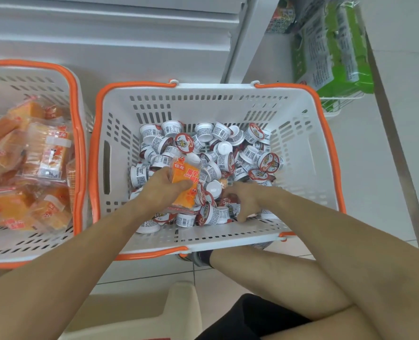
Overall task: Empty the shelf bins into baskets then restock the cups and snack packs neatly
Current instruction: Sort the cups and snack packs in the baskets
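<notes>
A white shelf unit [105,25] fills the top of the view, standing on a pale tiled floor [365,168]. Below it sit two white baskets with orange rims and handles. The middle basket [301,133] holds a loose heap of small white cups [218,148] with red-printed lids, some upright, some on their sides, some upside down. The left basket [31,79], partly cut off by the frame edge, holds a pile of orange snack packs [31,168] in clear wrappers. At upper right a white wire rack [338,104] carries green packets [338,45], beside a grey strip running down the floor. A pale stool [139,312] shows at the bottom, and the person's bare legs and dark shorts fill the lower right; a foot in a shoe shows just under the middle basket's near rim. Both arms reach into the middle basket. The left hand [162,187] grips one orange snack pack [184,185], fingers curled around it, holding it just above the cups near the heap's near-left part. The right hand [245,200] is down among the cups at the near side, fingers curled into the heap; what they hold, if anything, I cannot tell.
</notes>
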`<state>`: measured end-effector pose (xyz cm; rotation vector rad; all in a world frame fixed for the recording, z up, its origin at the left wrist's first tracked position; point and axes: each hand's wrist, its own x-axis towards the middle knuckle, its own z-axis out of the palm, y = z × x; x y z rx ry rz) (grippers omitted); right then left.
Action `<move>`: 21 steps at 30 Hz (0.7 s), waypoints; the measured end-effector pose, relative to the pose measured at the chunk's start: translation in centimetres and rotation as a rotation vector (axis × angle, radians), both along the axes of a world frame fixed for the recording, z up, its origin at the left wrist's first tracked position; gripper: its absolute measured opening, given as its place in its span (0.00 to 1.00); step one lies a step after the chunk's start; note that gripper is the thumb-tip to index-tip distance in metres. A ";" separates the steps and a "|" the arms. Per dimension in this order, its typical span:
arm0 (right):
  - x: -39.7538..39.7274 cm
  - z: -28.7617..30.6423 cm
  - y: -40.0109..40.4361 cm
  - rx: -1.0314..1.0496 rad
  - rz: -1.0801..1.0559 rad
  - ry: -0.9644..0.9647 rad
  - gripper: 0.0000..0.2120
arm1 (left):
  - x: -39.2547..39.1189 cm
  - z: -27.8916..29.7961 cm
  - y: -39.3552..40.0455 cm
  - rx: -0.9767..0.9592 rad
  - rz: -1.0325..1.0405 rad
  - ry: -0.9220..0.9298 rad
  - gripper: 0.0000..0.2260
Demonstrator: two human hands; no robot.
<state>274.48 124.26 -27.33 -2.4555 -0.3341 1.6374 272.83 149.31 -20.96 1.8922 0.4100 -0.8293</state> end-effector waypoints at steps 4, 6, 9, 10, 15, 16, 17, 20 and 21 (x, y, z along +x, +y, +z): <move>0.1 0.5 -0.5 0.009 -0.031 0.079 0.23 | -0.4 0.4 0.0 -0.020 0.021 -0.017 0.12; -0.4 0.6 -0.1 -0.024 0.011 0.052 0.20 | -0.6 0.7 -0.1 -0.019 0.014 -0.022 0.10; -0.9 0.1 0.3 0.003 0.007 -0.026 0.30 | -0.6 0.9 -0.1 -0.022 0.003 -0.014 0.09; -1.0 0.2 0.4 0.026 0.005 -0.031 0.34 | -0.6 0.7 0.0 -0.028 0.002 -0.006 0.09; -0.9 0.7 0.9 -0.030 0.080 0.002 0.38 | -0.7 0.6 0.3 -0.043 0.009 0.007 0.08; -0.7 1.0 1.1 -0.027 0.073 0.004 0.38 | -0.7 0.6 0.3 -0.048 0.010 0.003 0.07; -0.5 1.3 1.2 -0.020 0.049 0.008 0.38 | -0.7 0.7 0.3 -0.053 0.015 0.000 0.07; 0.6 3.0 1.2 0.039 -0.105 -0.009 0.39 | -0.6 0.6 0.9 -0.085 0.051 -0.001 0.04; 1.2 3.8 1.2 0.107 -0.208 -0.028 0.38 | -0.5 0.7 1.1 -0.095 0.073 -0.001 0.04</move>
